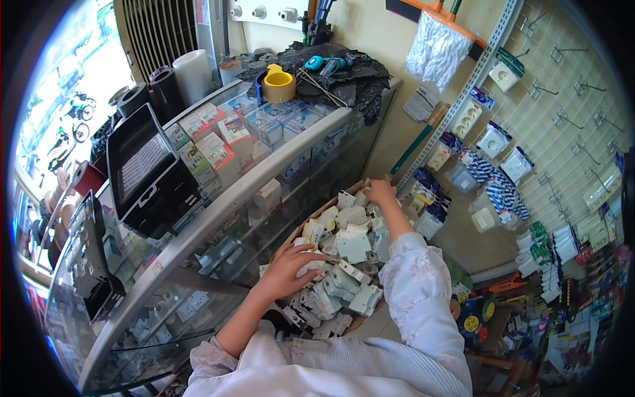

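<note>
A cardboard box in front of me is heaped with white plastic electrical fittings, which look like switches and sockets. Over the left part of the heap lies my left hand, its thumb and fingers spread apart beside a pale fitting. At the far right corner of the box, my right hand has its fingers bent downward and drawn together. What those fingertips grip, if anything, is hidden.
A glass display counter with small boxes runs along the left. On it stand a black plastic crate and a yellow tape roll. To the right, a wire rack holds packaged sockets. A mop head hangs above.
</note>
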Demonstrator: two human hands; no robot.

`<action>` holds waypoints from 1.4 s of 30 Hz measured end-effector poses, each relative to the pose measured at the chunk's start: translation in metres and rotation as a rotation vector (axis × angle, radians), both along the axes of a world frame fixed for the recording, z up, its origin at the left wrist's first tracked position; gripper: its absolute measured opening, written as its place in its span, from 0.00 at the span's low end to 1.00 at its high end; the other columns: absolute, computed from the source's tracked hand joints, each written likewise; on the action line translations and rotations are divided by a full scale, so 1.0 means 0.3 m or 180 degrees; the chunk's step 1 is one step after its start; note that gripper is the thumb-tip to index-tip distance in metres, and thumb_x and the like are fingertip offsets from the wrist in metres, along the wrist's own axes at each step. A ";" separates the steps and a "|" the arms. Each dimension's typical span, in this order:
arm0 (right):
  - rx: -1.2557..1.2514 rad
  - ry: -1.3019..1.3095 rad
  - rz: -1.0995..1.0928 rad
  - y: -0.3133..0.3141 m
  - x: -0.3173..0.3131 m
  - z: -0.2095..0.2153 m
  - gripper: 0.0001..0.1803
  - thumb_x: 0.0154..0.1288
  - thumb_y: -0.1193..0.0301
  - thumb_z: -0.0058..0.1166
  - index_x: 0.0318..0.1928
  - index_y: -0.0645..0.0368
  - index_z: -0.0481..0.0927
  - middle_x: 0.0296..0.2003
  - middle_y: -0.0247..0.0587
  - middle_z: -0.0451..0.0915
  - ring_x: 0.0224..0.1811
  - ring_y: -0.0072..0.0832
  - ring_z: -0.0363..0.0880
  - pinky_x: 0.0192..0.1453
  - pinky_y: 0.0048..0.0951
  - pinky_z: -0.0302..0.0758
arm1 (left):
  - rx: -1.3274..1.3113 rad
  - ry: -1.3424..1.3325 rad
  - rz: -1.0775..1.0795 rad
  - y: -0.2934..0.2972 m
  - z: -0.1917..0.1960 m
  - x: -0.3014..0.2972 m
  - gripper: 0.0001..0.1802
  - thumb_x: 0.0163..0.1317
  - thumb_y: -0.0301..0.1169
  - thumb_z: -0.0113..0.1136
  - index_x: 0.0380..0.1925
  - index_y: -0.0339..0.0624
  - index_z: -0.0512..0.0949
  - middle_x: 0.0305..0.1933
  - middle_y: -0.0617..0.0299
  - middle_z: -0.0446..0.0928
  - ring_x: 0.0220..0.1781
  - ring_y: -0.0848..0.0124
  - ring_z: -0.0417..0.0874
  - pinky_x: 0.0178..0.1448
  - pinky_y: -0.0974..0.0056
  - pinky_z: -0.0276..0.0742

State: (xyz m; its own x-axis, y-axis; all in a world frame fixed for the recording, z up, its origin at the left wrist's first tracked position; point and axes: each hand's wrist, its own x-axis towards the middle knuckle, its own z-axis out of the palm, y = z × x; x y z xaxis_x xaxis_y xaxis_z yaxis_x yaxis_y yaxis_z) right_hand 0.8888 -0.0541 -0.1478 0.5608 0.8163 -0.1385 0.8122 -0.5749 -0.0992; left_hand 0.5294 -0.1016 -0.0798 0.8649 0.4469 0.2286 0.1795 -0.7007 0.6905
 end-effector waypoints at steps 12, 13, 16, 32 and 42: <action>0.0481 0.0662 -0.0396 0.008 0.073 -0.022 0.22 0.43 0.57 0.67 0.40 0.52 0.81 0.41 0.39 0.82 0.47 0.34 0.79 0.50 0.40 0.74 | -0.0304 -0.0182 0.0399 0.043 0.008 -0.059 0.15 0.59 0.33 0.60 0.47 0.49 0.79 0.52 0.59 0.78 0.63 0.60 0.70 0.65 0.54 0.59; 0.0493 0.0637 -0.0357 0.002 0.070 -0.016 0.21 0.44 0.58 0.67 0.40 0.52 0.81 0.41 0.38 0.82 0.47 0.34 0.79 0.50 0.40 0.74 | -0.0367 -0.0189 0.0441 0.043 0.009 -0.061 0.15 0.59 0.33 0.60 0.47 0.49 0.79 0.52 0.59 0.78 0.63 0.60 0.70 0.65 0.54 0.59; 0.0420 0.0330 -0.0001 -0.018 0.057 0.008 0.20 0.47 0.56 0.65 0.40 0.52 0.81 0.40 0.38 0.82 0.49 0.36 0.78 0.52 0.42 0.72 | -0.0355 -0.0190 0.0534 0.040 0.004 -0.072 0.16 0.58 0.32 0.60 0.48 0.49 0.78 0.52 0.60 0.78 0.63 0.61 0.70 0.65 0.54 0.59; -0.1072 -0.0247 0.0487 -0.058 -0.254 0.081 0.33 0.62 0.40 0.42 0.40 0.56 0.84 0.47 0.47 0.80 0.57 0.42 0.72 0.63 0.61 0.52 | -0.0547 -0.0456 0.0799 0.064 -0.051 -0.144 0.15 0.58 0.32 0.60 0.46 0.45 0.78 0.50 0.60 0.79 0.62 0.59 0.72 0.63 0.55 0.62; -0.0839 0.0148 -0.0151 -0.010 -0.324 0.086 0.28 0.59 0.48 0.51 0.50 0.56 0.79 0.51 0.41 0.79 0.54 0.39 0.76 0.58 0.56 0.62 | -0.0556 -0.0676 0.0776 0.059 -0.055 -0.145 0.14 0.58 0.31 0.60 0.45 0.43 0.78 0.48 0.57 0.79 0.59 0.55 0.74 0.61 0.54 0.66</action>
State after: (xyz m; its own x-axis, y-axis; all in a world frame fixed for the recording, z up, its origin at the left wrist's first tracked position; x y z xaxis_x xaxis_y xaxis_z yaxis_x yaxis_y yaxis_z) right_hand 0.7917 -0.0570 -0.1220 0.5856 0.7215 -0.3694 0.7818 -0.6231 0.0224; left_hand 0.4860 -0.0840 -0.0962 0.6696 0.6821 0.2938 0.1664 -0.5233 0.8357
